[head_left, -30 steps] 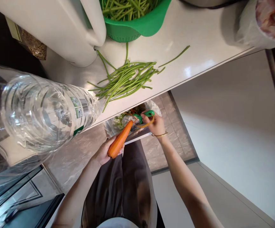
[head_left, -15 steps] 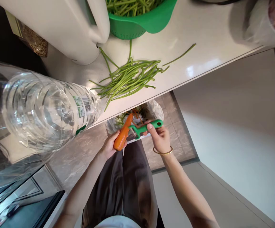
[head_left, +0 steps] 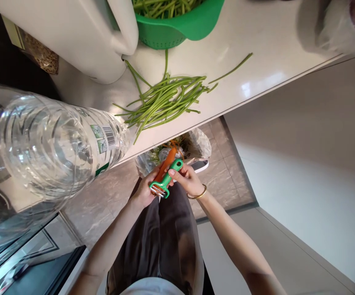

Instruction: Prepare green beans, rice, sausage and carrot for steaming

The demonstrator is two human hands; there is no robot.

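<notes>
My left hand (head_left: 144, 191) grips the thick end of an orange carrot (head_left: 167, 160), which points away over a bin lined with a clear bag (head_left: 195, 144). My right hand (head_left: 188, 179) pinches the handle of a green peeler (head_left: 166, 178), and the peeler's blade rests on the carrot close to my left fingers. Peelings and green scraps lie in the bin under the carrot's tip.
A white counter (head_left: 257, 61) holds a loose pile of long green beans (head_left: 165, 100) and a green colander (head_left: 177, 24) with more beans. A large clear water bottle (head_left: 51, 143) and a white jug (head_left: 82, 37) stand at the left. Tiled floor lies below.
My right hand brought the peeler from the carrot's far tip back toward me, down to the carrot's thick end by my left hand. The loose strip of peel is gone.
</notes>
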